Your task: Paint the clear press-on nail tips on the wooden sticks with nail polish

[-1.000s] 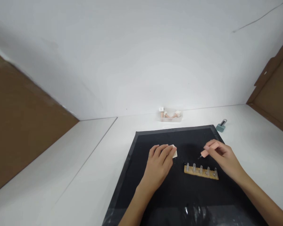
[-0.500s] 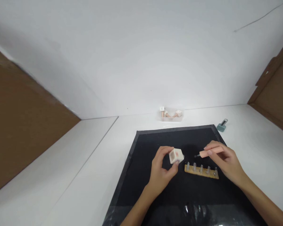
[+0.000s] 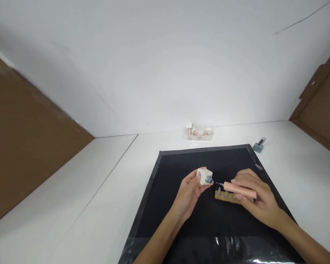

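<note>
My left hand (image 3: 185, 200) is closed around a white cube-shaped nail polish bottle (image 3: 204, 176), tipped so that its dark, smeared neck points right. In my right hand (image 3: 261, 198) is a peach nail polish brush (image 3: 239, 190), gripped by its long cap. The bristle end points left, just short of the bottle neck, with a small gap between them. Below the brush, a yellowish strip (image 3: 224, 198) carries several clear nail tips standing in a row; my right hand hides its right part.
A black mat (image 3: 178, 161) lies under my hands on the white table (image 3: 104, 205). Behind it stands a clear box (image 3: 200, 138) holding several similar bottles. A teal holder (image 3: 258, 147) sits by the mat's far right corner. Brown panels (image 3: 30, 146) flank the table.
My left hand has turned the bottle, bringing its neck into view. My right hand has moved left and slightly down, carrying the brush close to the neck and covering part of the strip.
</note>
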